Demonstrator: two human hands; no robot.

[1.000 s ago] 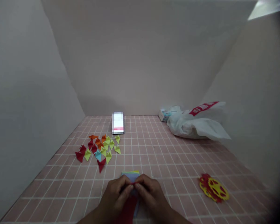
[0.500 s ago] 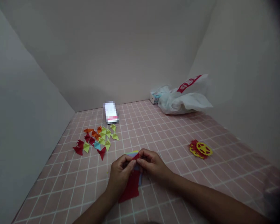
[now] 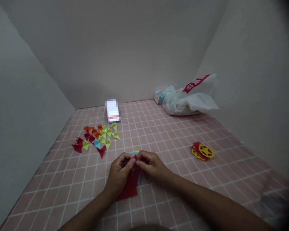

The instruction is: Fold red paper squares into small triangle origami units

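Between both hands is a small piece of folded red paper, mostly covered by fingers. My left hand pinches it from the left with thumb and bent fingers. From the right, my right hand pinches the same piece, its fingertips close to those of the left. Under the hands lies a red paper sheet on top of a stack of coloured paper, whose yellow and pale blue edges peek out. The exact fold is too small to make out.
Several folded paper birds in red, orange, yellow and blue lie left on the tiled-pattern surface. A lit phone is behind them. Red and yellow cut-out discs lie right. A white plastic bag and small box stand far back.
Less of the red paper shows above the fingers, and the fingertips of both hands have come closer together. The whole view has shifted slightly.
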